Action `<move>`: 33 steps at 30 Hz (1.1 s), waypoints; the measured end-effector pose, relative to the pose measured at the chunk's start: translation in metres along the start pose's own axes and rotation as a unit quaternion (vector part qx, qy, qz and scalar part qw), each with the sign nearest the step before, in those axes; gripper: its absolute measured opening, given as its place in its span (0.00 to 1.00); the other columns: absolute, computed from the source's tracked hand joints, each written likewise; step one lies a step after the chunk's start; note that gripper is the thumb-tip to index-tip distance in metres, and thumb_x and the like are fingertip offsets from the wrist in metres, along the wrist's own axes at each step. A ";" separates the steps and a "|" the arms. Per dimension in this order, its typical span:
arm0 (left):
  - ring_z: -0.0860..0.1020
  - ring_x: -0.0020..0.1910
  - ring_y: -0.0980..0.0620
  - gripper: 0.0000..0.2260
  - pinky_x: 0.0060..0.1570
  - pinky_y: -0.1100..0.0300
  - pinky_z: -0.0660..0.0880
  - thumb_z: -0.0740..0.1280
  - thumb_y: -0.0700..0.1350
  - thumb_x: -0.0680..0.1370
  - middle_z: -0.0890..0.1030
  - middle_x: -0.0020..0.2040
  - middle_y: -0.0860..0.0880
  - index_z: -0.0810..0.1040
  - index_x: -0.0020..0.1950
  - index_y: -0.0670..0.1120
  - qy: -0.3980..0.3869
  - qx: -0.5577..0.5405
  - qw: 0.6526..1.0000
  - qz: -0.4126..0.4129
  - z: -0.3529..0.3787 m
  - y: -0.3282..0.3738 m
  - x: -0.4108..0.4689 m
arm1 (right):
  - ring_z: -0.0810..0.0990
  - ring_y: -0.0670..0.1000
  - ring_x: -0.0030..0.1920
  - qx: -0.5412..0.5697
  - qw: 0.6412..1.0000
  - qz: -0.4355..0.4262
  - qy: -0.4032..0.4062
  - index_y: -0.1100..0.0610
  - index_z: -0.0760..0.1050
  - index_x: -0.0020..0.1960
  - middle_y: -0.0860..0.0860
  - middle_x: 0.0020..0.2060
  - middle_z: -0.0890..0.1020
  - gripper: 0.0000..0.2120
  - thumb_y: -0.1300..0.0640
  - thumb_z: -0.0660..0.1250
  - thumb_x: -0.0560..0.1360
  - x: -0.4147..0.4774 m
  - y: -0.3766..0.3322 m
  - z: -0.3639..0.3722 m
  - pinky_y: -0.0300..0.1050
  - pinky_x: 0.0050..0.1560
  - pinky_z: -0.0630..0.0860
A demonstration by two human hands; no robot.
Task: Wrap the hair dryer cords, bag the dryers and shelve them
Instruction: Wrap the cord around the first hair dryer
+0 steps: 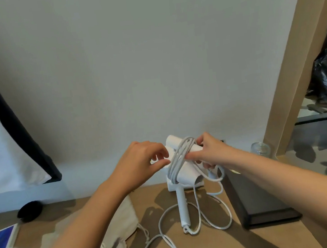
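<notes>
Above the brown table (pixel 204 246), the right hand (pixel 209 151) grips a white hair dryer (pixel 187 173) with its cord (pixel 180 156) coiled around it. The left hand (pixel 140 163) brings thumb and forefinger to the coil's left edge; a pinch is unclear. A second dryer (pixel 182 208) lies below among loose cable (pixel 215 216), between a cloth drawstring bag (pixel 117 222) and a black box (pixel 256 199).

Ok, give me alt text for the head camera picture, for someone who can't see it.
A white hair dryer with its cord coiled round it is held above a brown table; the right hand grips it and the left hand is at the coils. Loose cord trails on the table beside a cloth bag.
</notes>
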State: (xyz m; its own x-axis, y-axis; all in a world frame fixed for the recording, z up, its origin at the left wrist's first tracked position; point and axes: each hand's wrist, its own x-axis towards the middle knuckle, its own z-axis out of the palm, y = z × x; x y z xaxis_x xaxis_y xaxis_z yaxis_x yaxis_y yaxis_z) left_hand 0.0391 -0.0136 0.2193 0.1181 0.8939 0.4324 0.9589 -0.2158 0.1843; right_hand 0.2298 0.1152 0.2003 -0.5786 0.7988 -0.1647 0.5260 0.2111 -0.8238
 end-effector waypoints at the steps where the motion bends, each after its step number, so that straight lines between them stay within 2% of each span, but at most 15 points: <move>1: 0.77 0.37 0.61 0.05 0.43 0.65 0.74 0.70 0.53 0.75 0.80 0.38 0.59 0.80 0.45 0.52 -0.007 -0.007 1.000 -0.016 0.002 -0.002 -0.005 | 0.73 0.49 0.27 0.034 0.999 0.009 -0.002 0.57 0.71 0.52 0.55 0.40 0.80 0.16 0.53 0.74 0.72 0.004 -0.002 0.001 0.41 0.25 0.68; 3: 0.78 0.36 0.60 0.07 0.40 0.63 0.75 0.70 0.55 0.74 0.81 0.36 0.59 0.81 0.42 0.53 -0.021 -0.011 0.999 -0.044 0.009 -0.005 -0.017 | 0.70 0.48 0.23 0.094 0.995 0.028 -0.011 0.61 0.76 0.46 0.55 0.33 0.78 0.11 0.55 0.73 0.72 0.011 -0.004 0.002 0.40 0.24 0.66; 6: 0.79 0.38 0.60 0.12 0.39 0.63 0.75 0.66 0.61 0.75 0.82 0.37 0.59 0.81 0.44 0.54 -0.075 0.019 0.992 -0.099 0.027 -0.008 -0.031 | 0.69 0.47 0.21 0.200 0.976 0.081 -0.021 0.61 0.77 0.39 0.53 0.27 0.76 0.11 0.55 0.72 0.74 0.016 -0.003 0.003 0.38 0.21 0.66; 9: 0.80 0.45 0.59 0.15 0.44 0.62 0.75 0.63 0.63 0.75 0.83 0.45 0.59 0.81 0.50 0.55 -0.121 0.027 0.982 -0.141 0.051 -0.011 -0.037 | 0.69 0.46 0.20 0.314 0.937 0.143 -0.054 0.61 0.76 0.40 0.53 0.26 0.75 0.12 0.54 0.71 0.75 0.014 -0.002 0.004 0.36 0.19 0.66; 12: 0.80 0.50 0.58 0.16 0.49 0.61 0.76 0.63 0.62 0.75 0.83 0.51 0.58 0.79 0.56 0.54 -0.159 -0.013 0.972 -0.171 0.074 -0.010 -0.035 | 0.69 0.45 0.20 0.384 0.899 0.189 -0.087 0.59 0.74 0.42 0.51 0.26 0.73 0.12 0.51 0.69 0.77 0.012 0.000 0.007 0.34 0.18 0.66; 16: 0.80 0.50 0.57 0.17 0.50 0.57 0.78 0.64 0.61 0.75 0.83 0.52 0.56 0.79 0.58 0.53 -0.170 -0.072 0.965 -0.188 0.094 -0.001 -0.031 | 0.69 0.44 0.20 0.445 0.865 0.208 -0.106 0.59 0.73 0.40 0.51 0.25 0.72 0.14 0.49 0.69 0.77 0.007 0.002 0.008 0.32 0.18 0.66; 18: 0.80 0.50 0.55 0.18 0.49 0.58 0.77 0.64 0.60 0.75 0.83 0.52 0.55 0.78 0.59 0.52 -0.183 -0.085 0.960 -0.193 0.103 0.008 -0.027 | 0.69 0.44 0.21 0.469 0.852 0.207 -0.108 0.60 0.74 0.41 0.51 0.27 0.72 0.14 0.49 0.69 0.77 0.006 0.005 0.010 0.32 0.19 0.66; 22: 0.80 0.46 0.52 0.16 0.46 0.54 0.79 0.65 0.60 0.74 0.83 0.47 0.52 0.79 0.55 0.51 -0.205 -0.127 0.944 -0.224 0.123 0.019 -0.022 | 0.69 0.44 0.21 0.500 0.834 0.208 -0.108 0.60 0.74 0.41 0.51 0.27 0.73 0.15 0.49 0.68 0.77 0.002 0.009 0.015 0.32 0.18 0.66; 25: 0.80 0.41 0.49 0.10 0.42 0.57 0.76 0.66 0.52 0.77 0.83 0.41 0.47 0.81 0.47 0.46 -0.189 -0.200 0.923 -0.269 0.136 0.023 -0.022 | 0.69 0.44 0.22 0.508 0.831 0.205 -0.099 0.60 0.75 0.43 0.52 0.29 0.73 0.13 0.49 0.68 0.77 -0.003 0.015 0.020 0.32 0.20 0.66; 28: 0.82 0.38 0.50 0.09 0.44 0.57 0.79 0.66 0.46 0.76 0.84 0.36 0.46 0.82 0.42 0.42 -0.177 -0.272 0.884 -0.338 0.142 0.030 -0.026 | 0.71 0.45 0.24 0.494 0.843 0.196 -0.079 0.60 0.76 0.47 0.53 0.31 0.75 0.13 0.50 0.70 0.76 -0.009 0.024 0.030 0.33 0.22 0.68; 30: 0.83 0.37 0.49 0.06 0.44 0.56 0.80 0.67 0.42 0.75 0.85 0.36 0.45 0.82 0.42 0.41 -0.148 -0.340 0.829 -0.419 0.150 0.031 -0.030 | 0.73 0.47 0.26 0.459 0.868 0.181 -0.045 0.61 0.77 0.49 0.54 0.32 0.77 0.13 0.51 0.71 0.75 -0.013 0.032 0.038 0.36 0.26 0.71; 31: 0.82 0.35 0.48 0.04 0.43 0.55 0.80 0.68 0.40 0.74 0.84 0.36 0.43 0.81 0.43 0.40 -0.124 -0.401 0.779 -0.465 0.155 0.031 -0.033 | 0.74 0.48 0.27 0.438 0.883 0.165 -0.028 0.61 0.77 0.50 0.54 0.32 0.78 0.13 0.52 0.72 0.75 -0.015 0.035 0.042 0.38 0.29 0.72; 33: 0.78 0.32 0.45 0.03 0.36 0.54 0.78 0.68 0.36 0.75 0.82 0.35 0.40 0.79 0.45 0.37 -0.079 -0.558 0.641 -0.521 0.162 0.036 -0.038 | 0.77 0.48 0.31 0.402 0.906 0.131 -0.001 0.61 0.78 0.49 0.55 0.35 0.80 0.10 0.55 0.71 0.75 -0.018 0.042 0.051 0.38 0.32 0.75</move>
State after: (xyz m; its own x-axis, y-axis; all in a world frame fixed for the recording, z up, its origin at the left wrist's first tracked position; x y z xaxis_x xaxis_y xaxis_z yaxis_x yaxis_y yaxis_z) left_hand 0.1105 0.0080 0.0664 -0.3271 0.7912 -0.5167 -0.2329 0.4624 0.8555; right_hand 0.2306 0.0810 0.1410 -0.5008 0.7611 -0.4123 0.0215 -0.4652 -0.8849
